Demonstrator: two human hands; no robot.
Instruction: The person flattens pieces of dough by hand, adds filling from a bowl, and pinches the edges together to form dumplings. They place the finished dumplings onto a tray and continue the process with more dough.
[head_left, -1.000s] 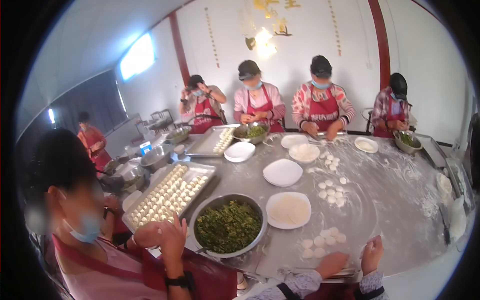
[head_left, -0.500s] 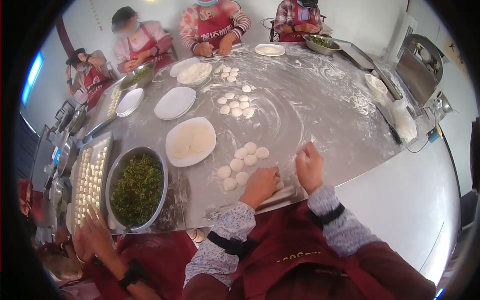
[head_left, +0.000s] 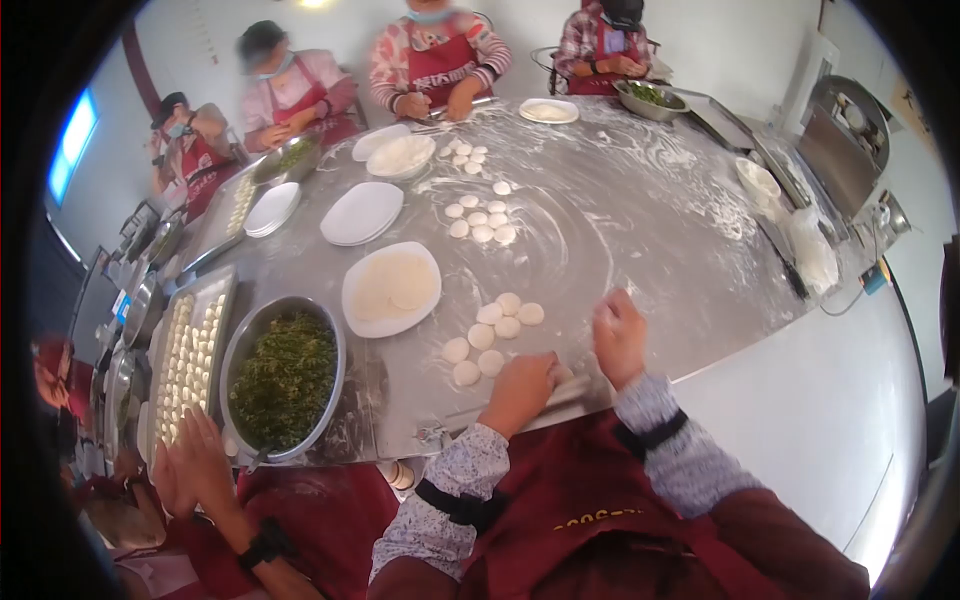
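At the near edge of the grey metal table, dusted with white flour, two bare hands are in view, both from patterned pale sleeves with black bands. Left hand: low by the edge, back of hand up, forearm angled up and right across the view, fingers curled down beside a pale, elongated piece. Its grip is narrow, but the fingertips are hidden; can't tell if it holds anything. Right hand: higher and a bit farther in, apart from the left, wrist bent up, fingers curled inward and motion-blurred. Grip looks narrow; can't tell if anything is pinched in it.

Nearest group: small round white dough discs, loosely clustered on the table just beyond the left hand. A second cluster of discs lies farther in.

Left of the near discs: white squarish plate bearing thin, flat, pale rounds. Next to it, large round metal bowl of chopped green filling. Beyond the bowl, a metal tray with rows of small white shaped pieces; a co-worker's hands are at its near end.
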